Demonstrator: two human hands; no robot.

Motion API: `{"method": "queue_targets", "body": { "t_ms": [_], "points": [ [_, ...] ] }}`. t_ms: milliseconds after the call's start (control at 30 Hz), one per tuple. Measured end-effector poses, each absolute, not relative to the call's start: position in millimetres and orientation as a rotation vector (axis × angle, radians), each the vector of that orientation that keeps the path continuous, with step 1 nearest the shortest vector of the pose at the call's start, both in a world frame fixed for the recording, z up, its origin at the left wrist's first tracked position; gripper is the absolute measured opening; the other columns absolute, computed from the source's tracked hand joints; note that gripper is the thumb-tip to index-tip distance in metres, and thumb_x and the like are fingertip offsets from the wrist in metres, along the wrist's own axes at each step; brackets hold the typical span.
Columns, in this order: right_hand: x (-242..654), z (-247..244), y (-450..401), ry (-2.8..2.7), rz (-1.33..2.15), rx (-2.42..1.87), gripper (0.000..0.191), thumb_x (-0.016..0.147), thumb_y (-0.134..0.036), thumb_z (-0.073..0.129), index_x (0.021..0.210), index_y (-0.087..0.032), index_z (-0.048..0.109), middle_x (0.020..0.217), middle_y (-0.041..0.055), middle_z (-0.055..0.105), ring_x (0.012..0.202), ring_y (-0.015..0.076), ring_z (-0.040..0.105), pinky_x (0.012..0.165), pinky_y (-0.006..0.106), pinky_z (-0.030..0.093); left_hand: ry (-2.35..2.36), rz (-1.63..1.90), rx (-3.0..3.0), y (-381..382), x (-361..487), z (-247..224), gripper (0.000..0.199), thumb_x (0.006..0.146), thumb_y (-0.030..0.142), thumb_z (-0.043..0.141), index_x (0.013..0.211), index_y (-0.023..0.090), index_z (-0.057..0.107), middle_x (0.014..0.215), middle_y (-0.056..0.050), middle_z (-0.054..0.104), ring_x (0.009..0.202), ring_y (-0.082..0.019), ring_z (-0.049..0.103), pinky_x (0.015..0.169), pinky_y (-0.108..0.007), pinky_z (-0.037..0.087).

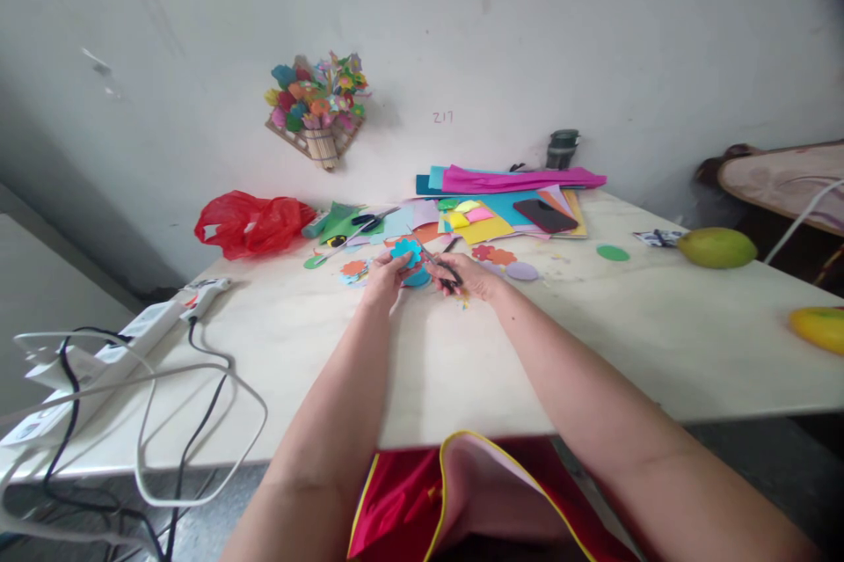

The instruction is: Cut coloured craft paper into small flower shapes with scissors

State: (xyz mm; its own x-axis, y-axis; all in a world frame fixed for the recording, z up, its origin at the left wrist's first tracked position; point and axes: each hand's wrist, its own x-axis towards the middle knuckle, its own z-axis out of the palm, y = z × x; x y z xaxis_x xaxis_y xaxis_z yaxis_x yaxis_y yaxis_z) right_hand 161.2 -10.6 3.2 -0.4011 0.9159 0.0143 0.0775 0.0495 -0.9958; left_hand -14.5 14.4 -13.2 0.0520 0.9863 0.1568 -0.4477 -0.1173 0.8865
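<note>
Two hands, head view: your left hand (389,273) pinches a blue scalloped paper flower (406,255); your right hand (467,275) grasps black-handled scissors (449,277), blades at the flower's edge. Orange paper flowers (502,257) and a lilac paper oval (522,271) lie just beside your right hand on the pale tabletop (448,368).

center: left hand (389,274) — blue paper flower (406,254); right hand (462,276) — scissors (449,274)
upper left: paper bouquet (318,100) on wall
right edge: yellow fruit (818,329)
</note>
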Motion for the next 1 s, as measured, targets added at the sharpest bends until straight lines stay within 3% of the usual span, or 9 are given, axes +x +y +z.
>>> {"method": "queue_targets", "body": {
  "t_ms": [267, 500, 1000],
  "points": [
    [161.0, 1.6, -8.8, -1.587, 1.446, -1.026, 0.022, 0.089, -0.031, 0.064, 0.079, -0.014, 0.055, 0.054, -0.0026, 0.058, 0.037, 0.0053, 0.051, 0.029, 0.013, 0.028, 0.752, 1.418, 0.990, 14.1, -15.1, -12.0, 0.026, 0.054, 0.021, 0.084, 0.074, 0.013, 0.068, 0.074, -0.007, 0.072, 0.079, -0.023, 0.071, 0.080, -0.038, 0.057],
    [158.4, 7.8, -13.7, -1.588, 1.420, -1.076, 0.019, 0.092, -0.025, 0.060, 0.077, -0.014, 0.054, 0.050, -0.0041, 0.055, 0.035, 0.0049, 0.048, 0.028, 0.014, 0.026, 0.735, 1.434, 0.987, 14.4, -14.1, -12.3, 0.031, 0.049, 0.024, 0.087, 0.071, 0.013, 0.068, 0.071, -0.005, 0.072, 0.068, -0.019, 0.069, 0.075, -0.035, 0.058],
    [159.6, 6.5, -12.1, -1.586, 1.430, -1.062, 0.015, 0.089, -0.026, 0.062, 0.082, -0.015, 0.056, 0.048, -0.0063, 0.053, 0.033, 0.0047, 0.046, 0.029, 0.014, 0.025, 0.724, 1.423, 0.996, 17.1, -15.5, -14.0, 0.029, 0.053, 0.023, 0.085, 0.073, 0.014, 0.067, 0.071, -0.006, 0.072, 0.074, -0.023, 0.072, 0.077, -0.038, 0.059]
  ]
}}
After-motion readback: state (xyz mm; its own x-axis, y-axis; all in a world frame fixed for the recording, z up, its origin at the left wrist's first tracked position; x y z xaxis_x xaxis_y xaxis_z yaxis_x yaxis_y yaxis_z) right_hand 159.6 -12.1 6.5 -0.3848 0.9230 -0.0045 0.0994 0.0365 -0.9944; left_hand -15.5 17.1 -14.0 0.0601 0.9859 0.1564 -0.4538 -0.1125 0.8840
